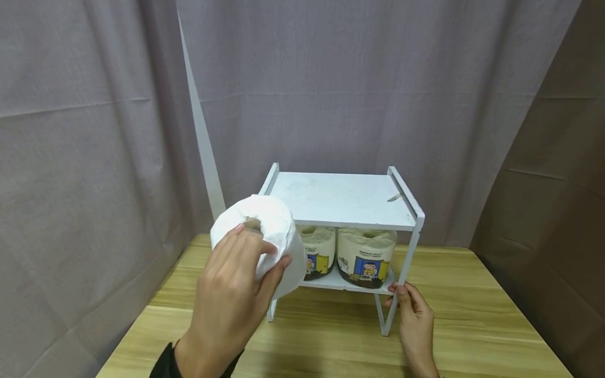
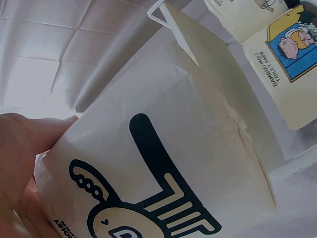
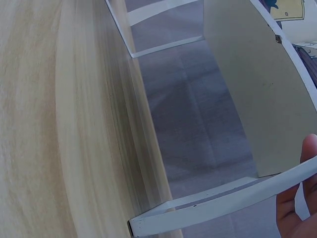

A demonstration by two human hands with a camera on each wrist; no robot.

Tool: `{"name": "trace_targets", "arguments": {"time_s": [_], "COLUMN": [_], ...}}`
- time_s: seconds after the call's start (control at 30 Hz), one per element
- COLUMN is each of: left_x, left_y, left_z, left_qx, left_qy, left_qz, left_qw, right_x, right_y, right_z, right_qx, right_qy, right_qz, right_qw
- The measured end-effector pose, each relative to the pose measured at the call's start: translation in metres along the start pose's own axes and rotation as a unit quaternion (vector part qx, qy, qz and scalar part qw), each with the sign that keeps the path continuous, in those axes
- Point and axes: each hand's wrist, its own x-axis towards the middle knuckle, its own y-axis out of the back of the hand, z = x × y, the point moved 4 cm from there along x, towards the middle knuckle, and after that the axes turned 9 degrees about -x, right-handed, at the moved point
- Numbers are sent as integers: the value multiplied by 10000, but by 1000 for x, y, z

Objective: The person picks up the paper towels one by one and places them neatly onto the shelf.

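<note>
In the head view my left hand (image 1: 227, 299) grips a white toilet paper roll (image 1: 274, 210) by its near end, in front of the left side of a white two-tier rack (image 1: 335, 199). A dark cartoon print covers the wrapper of this roll (image 2: 148, 94) in the left wrist view. My right hand (image 1: 418, 323) pinches the rack's front right leg (image 1: 404, 268) at the height of the lower shelf. On that shelf stand two wrapped toilet paper rolls, a left one (image 1: 321, 247), partly hidden by the held roll, and a right one (image 1: 371, 257).
The rack stands on a wood-grain table (image 1: 454, 294). Grey curtains (image 1: 331, 79) hang behind and at the left, and a darker brownish sheet (image 1: 557, 210) closes the right side. A small dark mark (image 1: 394, 198) shows on the upper shelf.
</note>
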Motion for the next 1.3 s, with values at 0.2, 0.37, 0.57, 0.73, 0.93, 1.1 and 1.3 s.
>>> {"name": "trace_targets", "arguments": {"time_s": [0.2, 0.37, 0.57, 0.73, 0.93, 1.1, 1.3], "left_x": [8, 12, 15, 19, 23, 28, 35], "left_y": [-1, -4, -7, -9, -8, -6, -6], "left_z": [-1, -1, -3, -7, -8, -7, -7], "left_qx": [-93, -103, -53, -22, -66, -95, -111], "left_qy": [4, -45, -133, -140, -119, -142, -154], "left_qz": [-7, -7, -79, -185, -233, -156, -121], "left_qw": [10000, 9999, 9999, 9997, 9996, 9997, 9997], "right_x": [3, 3, 2, 2, 1, 2, 3], "right_y": [1, 1, 2, 2, 2, 1, 0], "right_z": [2, 2, 3, 4, 3, 2, 4], "right_qx": [63, 51, -20, -29, 10, -11, 83], "right_qy": [49, 76, 28, 40, 104, 165, 148], "right_qz": [8, 43, 80, 64, 35, 12, 13], "right_qw": [10000, 9999, 10000, 10000, 9999, 9999, 9999]}}
